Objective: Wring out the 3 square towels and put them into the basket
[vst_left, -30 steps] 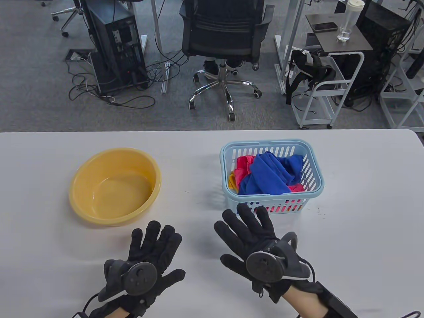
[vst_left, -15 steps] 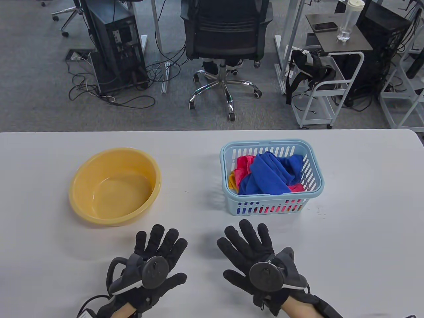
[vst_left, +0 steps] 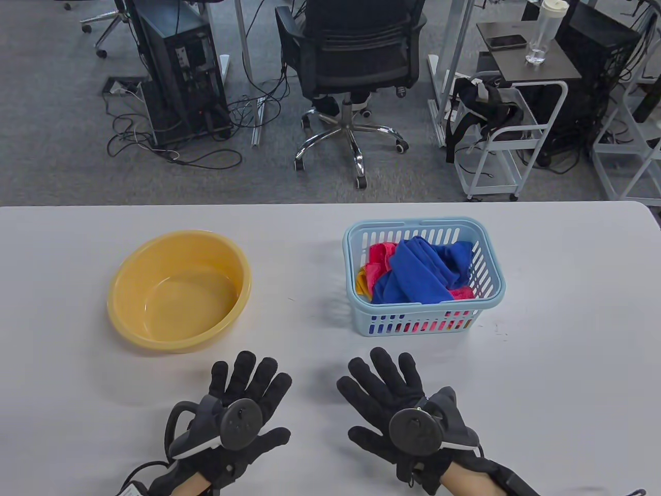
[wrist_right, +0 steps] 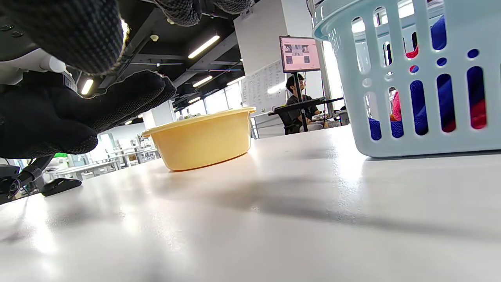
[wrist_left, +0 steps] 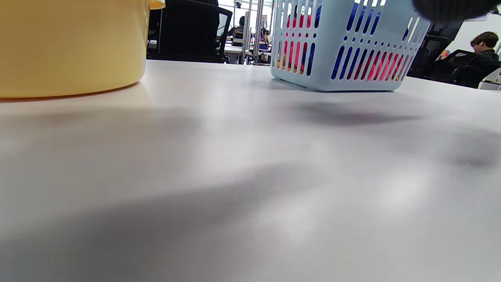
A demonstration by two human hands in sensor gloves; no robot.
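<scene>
Both hands barely moved vs 0.5 s ago: left hand [vst_left: 242, 403] & right hand [vst_left: 397, 403] flat, fingers spread wide, holding nothing; towels [vst_left: 421, 274] in basket [vst_left: 356, 305].

A black mesh office chair [vst_left: 356, 57] on a chrome star base is standing on grey carpet [vst_left: 51, 129]. Left of it, a black computer tower [vst_left: 181, 72] is trailing cables; right of it, a white wheeled cart [vst_left: 508, 139] is holding black straps.

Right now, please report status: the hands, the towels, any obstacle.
Left hand and right hand open, empty, over the table. Towels piled in basket. Basin holds no towel. Nothing in the way.
</scene>
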